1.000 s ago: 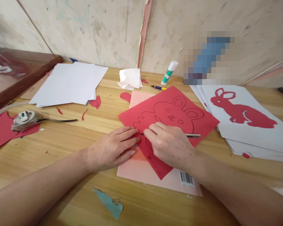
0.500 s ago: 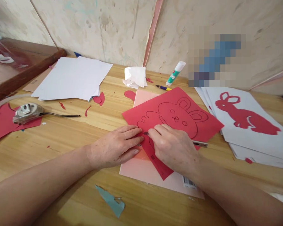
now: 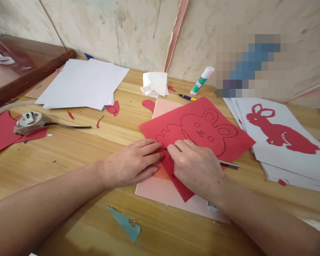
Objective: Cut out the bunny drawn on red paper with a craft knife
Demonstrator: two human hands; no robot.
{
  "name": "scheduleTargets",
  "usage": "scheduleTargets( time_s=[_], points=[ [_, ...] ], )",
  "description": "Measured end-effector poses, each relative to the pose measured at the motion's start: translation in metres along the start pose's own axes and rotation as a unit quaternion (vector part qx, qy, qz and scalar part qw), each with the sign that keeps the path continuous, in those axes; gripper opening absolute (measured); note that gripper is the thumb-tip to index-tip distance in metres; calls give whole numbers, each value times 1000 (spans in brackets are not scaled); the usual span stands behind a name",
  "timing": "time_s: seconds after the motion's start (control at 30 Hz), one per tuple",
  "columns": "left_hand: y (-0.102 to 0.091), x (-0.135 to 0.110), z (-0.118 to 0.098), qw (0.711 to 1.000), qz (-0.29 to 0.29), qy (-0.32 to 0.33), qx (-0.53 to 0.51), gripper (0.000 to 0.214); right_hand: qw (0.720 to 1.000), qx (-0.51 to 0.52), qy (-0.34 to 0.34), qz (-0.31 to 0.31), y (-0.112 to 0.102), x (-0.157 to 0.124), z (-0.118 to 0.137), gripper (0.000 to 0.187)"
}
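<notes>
A red sheet of paper (image 3: pixel 186 129) with a rabbit outline drawn in dark lines lies turned at an angle on a pale pink board (image 3: pixel 160 108). My left hand (image 3: pixel 134 161) rests flat at the sheet's left edge, fingers stretched out and pressing on it. My right hand (image 3: pixel 196 161) is closed around a slim utility knife (image 3: pixel 230 165), whose grey end sticks out past the palm. The knife's tip is at the sheet, close to my left fingertips, and mostly hidden by my right fingers.
White sheets (image 3: pixel 82 83) and a tape measure (image 3: pixel 30 122) lie left. Behind are crumpled white paper (image 3: pixel 155 83), a glue stick (image 3: pixel 202 81) and a pen (image 3: pixel 186 97). A red paper rabbit (image 3: pixel 285 133) lies on papers at right. A teal scrap (image 3: pixel 125 224) is in front.
The view has shifted slightly. Both hands stay at nearly the same spot on the red sheet, and the utility knife's grip looks the same.
</notes>
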State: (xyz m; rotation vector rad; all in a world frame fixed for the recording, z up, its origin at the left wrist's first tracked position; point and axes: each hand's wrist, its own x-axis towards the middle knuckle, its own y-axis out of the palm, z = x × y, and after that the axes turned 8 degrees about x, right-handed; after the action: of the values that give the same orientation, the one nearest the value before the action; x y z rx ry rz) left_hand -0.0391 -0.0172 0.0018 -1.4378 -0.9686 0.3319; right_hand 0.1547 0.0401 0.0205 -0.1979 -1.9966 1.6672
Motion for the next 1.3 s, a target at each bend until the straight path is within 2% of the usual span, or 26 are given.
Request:
scheduleTargets(
  time_s=[0.3,0.63,0.97,1.1,1.3],
  points=[
    [0,1,-2,1000,22,-4,-3,31,1000,16,4,7,-2,0,-2,22],
    [-2,2,-2,1000,27,-11,-2,31,999,21,16,45,-6,0,-1,22],
    [1,-1,0,1000,6,-7,1,31,999,20,26,33,-4,-4,0,23],
    [3,-4,1,1000,-15,-15,0,33,996,28,55,63,-3,-4,1,21],
    [3,-8,4,1000,-3,-22,-13,37,983,56,122,129,-12,0,0,15]
  ],
)
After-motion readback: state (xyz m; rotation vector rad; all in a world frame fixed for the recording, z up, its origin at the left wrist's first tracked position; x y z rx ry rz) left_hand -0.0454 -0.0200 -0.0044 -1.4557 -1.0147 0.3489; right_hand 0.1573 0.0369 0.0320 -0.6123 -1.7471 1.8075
